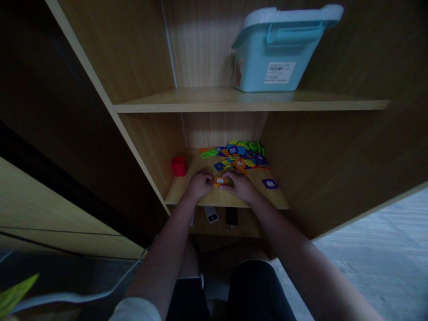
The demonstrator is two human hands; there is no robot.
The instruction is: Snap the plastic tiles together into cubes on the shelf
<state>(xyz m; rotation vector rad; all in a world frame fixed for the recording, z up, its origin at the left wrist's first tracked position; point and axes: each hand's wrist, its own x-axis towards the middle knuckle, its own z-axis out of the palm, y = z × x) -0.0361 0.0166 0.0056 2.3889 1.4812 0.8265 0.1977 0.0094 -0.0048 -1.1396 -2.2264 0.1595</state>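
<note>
An orange toothed plastic building piece (219,181) with a pale window shape in its middle is between my two hands, just above the middle shelf. My left hand (199,185) is closed, its fingertips pinched at the piece's left edge. From the other side, my right hand (241,186) grips the piece with thumb and forefinger, thumb on the nearer side. Behind the hands lies a heap of interlocking toothed pieces (244,154) in green, blue, yellow, orange and purple. A single purple piece (269,183) lies flat to the right of my right hand.
At the left of the same shelf stands a red ribbed block (178,166). A light-blue lidded bin (277,53) sits on the upper shelf (207,100). Below are a pale device with a small screen (211,215) and a black box (231,216) with a white cable.
</note>
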